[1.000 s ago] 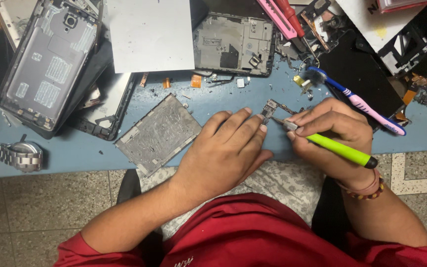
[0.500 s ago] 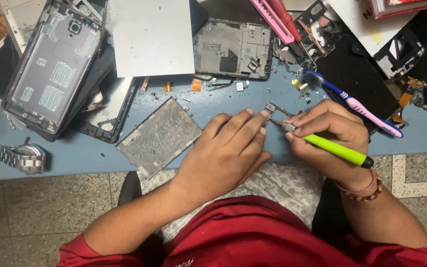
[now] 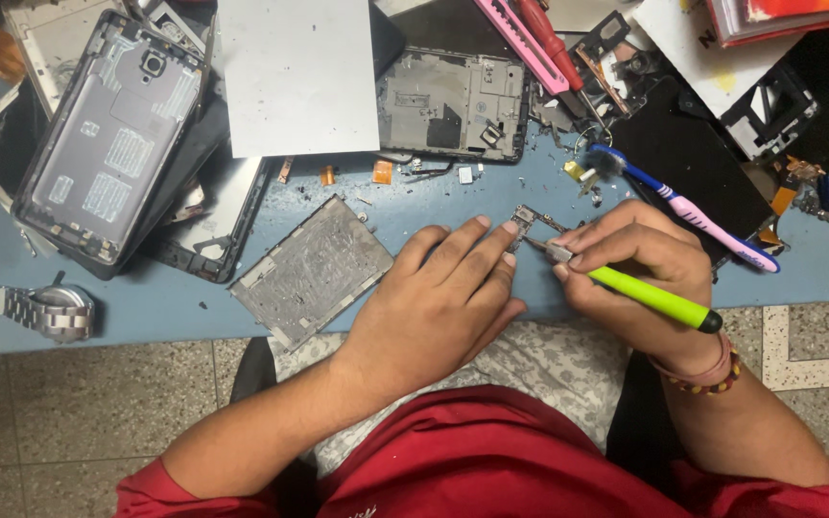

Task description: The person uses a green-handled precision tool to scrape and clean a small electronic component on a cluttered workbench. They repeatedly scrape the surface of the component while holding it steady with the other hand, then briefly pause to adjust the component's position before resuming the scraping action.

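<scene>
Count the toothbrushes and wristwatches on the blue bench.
2 in all: 1 toothbrush, lying just beyond the right hand; 1 wristwatch at the bench's left near edge. Clutter may hide more.

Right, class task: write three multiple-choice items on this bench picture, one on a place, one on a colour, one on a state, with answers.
1. Where does the wristwatch lie on the table?
A. at its left edge
B. beside the toothbrush
C. under the right hand

2. What colour is the handle of the tool in the right hand?
A. red
B. yellow-green
C. black

3. What is the left hand doing?
A. lifted clear of the table
B. holding the toothbrush
C. fingertips pressed by the small part

Answers: 1 A, the watch sits far left near the edge. 2 B, the handle is bright yellow-green. 3 C, the fingers lie flat with tips at the part, while the toothbrush lies untouched.
</scene>
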### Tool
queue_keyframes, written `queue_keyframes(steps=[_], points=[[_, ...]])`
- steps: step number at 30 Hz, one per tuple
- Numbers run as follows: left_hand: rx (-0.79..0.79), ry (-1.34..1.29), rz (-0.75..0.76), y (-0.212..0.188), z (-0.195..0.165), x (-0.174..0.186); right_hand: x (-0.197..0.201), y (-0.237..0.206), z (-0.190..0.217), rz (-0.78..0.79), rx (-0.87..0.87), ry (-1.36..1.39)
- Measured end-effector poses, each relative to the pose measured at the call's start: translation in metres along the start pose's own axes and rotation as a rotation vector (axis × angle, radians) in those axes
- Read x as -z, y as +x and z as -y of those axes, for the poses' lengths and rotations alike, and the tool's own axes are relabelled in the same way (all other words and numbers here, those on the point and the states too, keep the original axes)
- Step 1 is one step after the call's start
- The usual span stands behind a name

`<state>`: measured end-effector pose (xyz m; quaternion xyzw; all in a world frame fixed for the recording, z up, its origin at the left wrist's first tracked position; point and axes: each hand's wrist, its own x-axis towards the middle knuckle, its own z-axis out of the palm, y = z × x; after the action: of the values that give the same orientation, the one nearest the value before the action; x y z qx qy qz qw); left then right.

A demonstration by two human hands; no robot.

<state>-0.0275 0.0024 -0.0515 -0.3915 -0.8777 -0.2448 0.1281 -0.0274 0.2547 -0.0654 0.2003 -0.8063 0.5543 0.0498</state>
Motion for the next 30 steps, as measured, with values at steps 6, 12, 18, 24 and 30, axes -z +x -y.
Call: queue_keyframes(steps=[6, 12, 18, 24, 30], points=[[-0.008, 0.004, 0.002, -0.0009, 0.0006, -0.0008, 0.0010, -0.0009, -0.0013, 0.008, 0.006, -0.002], [-0.012, 0.024, 0.003, -0.0011, 0.0013, -0.0024, -0.0002, 0.0002, -0.0026, 0.015, 0.006, 0.007], [-0.018, 0.031, 0.007, -0.0015, 0.0022, -0.0013, -0.0008, 0.0006, -0.0005, 0.012, 0.003, 0.004], [-0.013, 0.028, 0.000, -0.0017, 0.0018, -0.0005, -0.0001, 0.0014, 0.0015, 0.019, -0.008, 0.007], [-0.013, 0.026, -0.002, -0.0021, 0.0016, -0.0006, -0.0011, 0.0005, 0.0019, 0.011, -0.015, 0.006]])
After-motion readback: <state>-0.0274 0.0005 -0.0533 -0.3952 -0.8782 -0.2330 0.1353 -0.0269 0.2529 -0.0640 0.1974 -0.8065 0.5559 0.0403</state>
